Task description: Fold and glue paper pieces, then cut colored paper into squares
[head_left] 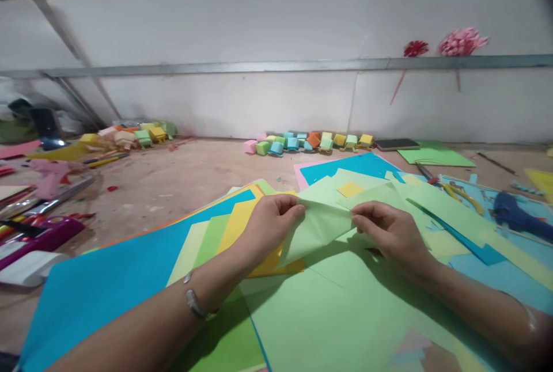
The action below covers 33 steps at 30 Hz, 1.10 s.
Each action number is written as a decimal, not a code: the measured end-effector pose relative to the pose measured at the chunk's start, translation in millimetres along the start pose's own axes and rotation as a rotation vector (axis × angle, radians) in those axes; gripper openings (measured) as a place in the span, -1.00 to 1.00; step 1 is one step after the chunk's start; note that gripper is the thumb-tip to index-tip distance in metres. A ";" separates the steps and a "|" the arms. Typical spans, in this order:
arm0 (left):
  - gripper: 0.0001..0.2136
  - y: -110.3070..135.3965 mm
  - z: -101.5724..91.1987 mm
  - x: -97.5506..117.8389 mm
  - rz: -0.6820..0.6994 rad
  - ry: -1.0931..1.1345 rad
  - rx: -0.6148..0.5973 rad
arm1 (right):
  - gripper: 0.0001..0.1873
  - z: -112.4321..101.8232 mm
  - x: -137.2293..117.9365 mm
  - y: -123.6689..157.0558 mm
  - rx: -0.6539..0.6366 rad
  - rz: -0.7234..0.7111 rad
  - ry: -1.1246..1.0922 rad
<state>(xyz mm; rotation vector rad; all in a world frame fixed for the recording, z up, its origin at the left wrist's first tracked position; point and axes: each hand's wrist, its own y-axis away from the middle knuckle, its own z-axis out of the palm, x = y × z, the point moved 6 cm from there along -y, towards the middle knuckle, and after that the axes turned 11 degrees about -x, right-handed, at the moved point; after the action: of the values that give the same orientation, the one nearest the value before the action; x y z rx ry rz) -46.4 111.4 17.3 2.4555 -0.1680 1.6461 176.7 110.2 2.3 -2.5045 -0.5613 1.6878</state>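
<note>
A light green sheet of paper [322,225], bent along its upper edge, is stretched between my two hands. My left hand [274,219] pinches its upper left corner between thumb and fingers. At the right corner, my right hand [386,225] grips it the same way. Below lies a larger pale green sheet [328,314], on which my right hand casts a shadow. Yellow paper [235,219] and a big blue sheet [116,280] lie under and left of my left arm. A small yellow paper square [349,189] rests just behind the held sheet.
Small coloured paper boxes [309,143] line the wall, with another heap [142,133] at left. A blue glue gun [521,216] and yellow-handled pliers [462,196] lie right. Left are a pink glue gun [49,176] and a purple tool [56,236]. A phone-like dark slab [396,144] lies at back.
</note>
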 end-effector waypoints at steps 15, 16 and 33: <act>-0.77 -1.6 -8.3 4.4 0.028 0.009 0.028 | -0.87 -31.8 -5.4 20.8 -0.569 0.084 0.895; -0.78 -0.6 -6.8 4.4 0.019 0.013 0.023 | -0.85 -39.4 -2.4 24.9 -0.573 0.107 0.920; -0.77 19.8 8.2 15.9 0.208 -0.046 0.067 | -0.82 -17.9 -37.0 37.1 -0.031 0.068 0.149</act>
<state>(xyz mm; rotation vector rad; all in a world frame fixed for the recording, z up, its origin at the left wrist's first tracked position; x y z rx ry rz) -36.8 90.4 30.7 2.6041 -0.3939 1.7008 190.4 65.8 32.5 -2.6719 -0.4977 1.5072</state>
